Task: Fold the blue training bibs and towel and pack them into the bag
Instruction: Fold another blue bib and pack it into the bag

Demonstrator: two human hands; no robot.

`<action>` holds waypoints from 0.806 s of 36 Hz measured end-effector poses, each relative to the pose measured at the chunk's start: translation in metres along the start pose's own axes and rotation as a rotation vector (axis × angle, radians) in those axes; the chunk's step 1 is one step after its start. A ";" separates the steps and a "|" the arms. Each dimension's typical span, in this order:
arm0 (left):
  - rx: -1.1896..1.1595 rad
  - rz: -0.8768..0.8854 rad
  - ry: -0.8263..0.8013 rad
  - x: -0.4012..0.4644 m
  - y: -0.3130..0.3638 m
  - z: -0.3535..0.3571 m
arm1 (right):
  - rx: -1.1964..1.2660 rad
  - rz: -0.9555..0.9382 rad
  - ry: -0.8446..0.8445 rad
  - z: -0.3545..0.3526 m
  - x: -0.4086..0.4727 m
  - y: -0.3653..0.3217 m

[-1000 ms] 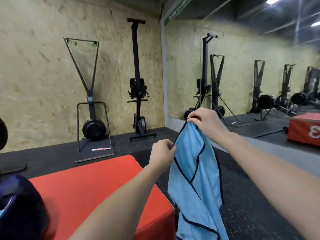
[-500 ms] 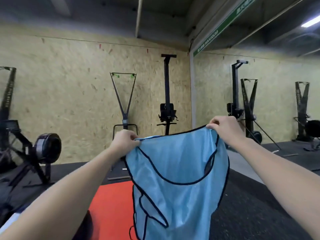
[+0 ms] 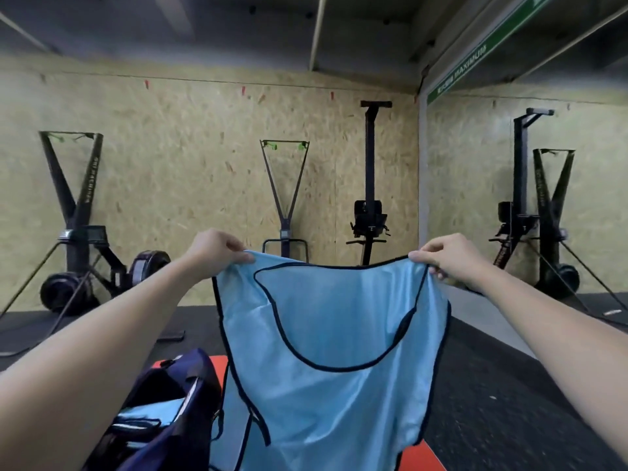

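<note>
From the head view, a blue bib (image 3: 326,362) with dark piping hangs spread flat in the air in front of the person, held up by its two top corners. The left hand (image 3: 214,253) pinches the left shoulder corner, fingers curled over the cloth; the right hand (image 3: 448,260) grips the right corner the same way, thumb on the near side. The bib's lower part drapes down over an orange box (image 3: 219,363), which shows only at its edges. Just left of the bib, on the box, sits a dark navy bag (image 3: 170,419), unzipped, with light blue cloth (image 3: 149,413) lying inside its mouth. Behind, black gym machines (image 3: 285,198) stand against a chipboard wall (image 3: 170,164) on dark floor (image 3: 492,385).
</note>
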State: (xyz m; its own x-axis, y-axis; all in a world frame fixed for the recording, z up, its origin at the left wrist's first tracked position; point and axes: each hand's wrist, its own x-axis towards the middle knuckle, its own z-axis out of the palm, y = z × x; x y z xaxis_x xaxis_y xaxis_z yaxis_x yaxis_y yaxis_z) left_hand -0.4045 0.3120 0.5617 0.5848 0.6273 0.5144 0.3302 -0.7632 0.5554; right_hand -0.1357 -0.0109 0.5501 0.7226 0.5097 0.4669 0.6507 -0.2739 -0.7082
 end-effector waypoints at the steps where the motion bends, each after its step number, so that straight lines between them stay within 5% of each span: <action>1: 0.002 -0.024 -0.016 0.004 -0.006 0.003 | 0.076 0.023 -0.028 0.007 0.007 0.005; 10: 0.040 -0.206 -0.093 0.066 -0.087 0.063 | 0.249 0.141 -0.176 0.103 0.084 0.063; 18: 0.130 -0.469 -0.251 0.116 -0.162 0.162 | 0.001 0.250 -0.342 0.208 0.139 0.138; 24: 0.066 -0.457 -0.345 0.145 -0.230 0.244 | -0.034 0.497 -0.595 0.282 0.171 0.175; 29: 0.011 -0.278 -0.059 0.165 -0.238 0.283 | 0.014 0.324 -0.259 0.335 0.210 0.196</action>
State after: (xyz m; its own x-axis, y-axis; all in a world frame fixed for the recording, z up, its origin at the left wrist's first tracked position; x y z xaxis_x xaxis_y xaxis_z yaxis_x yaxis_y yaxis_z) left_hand -0.1769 0.5528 0.3294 0.5126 0.8029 0.3043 0.4919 -0.5651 0.6624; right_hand 0.0655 0.3154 0.3323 0.8058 0.5879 0.0710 0.3945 -0.4435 -0.8048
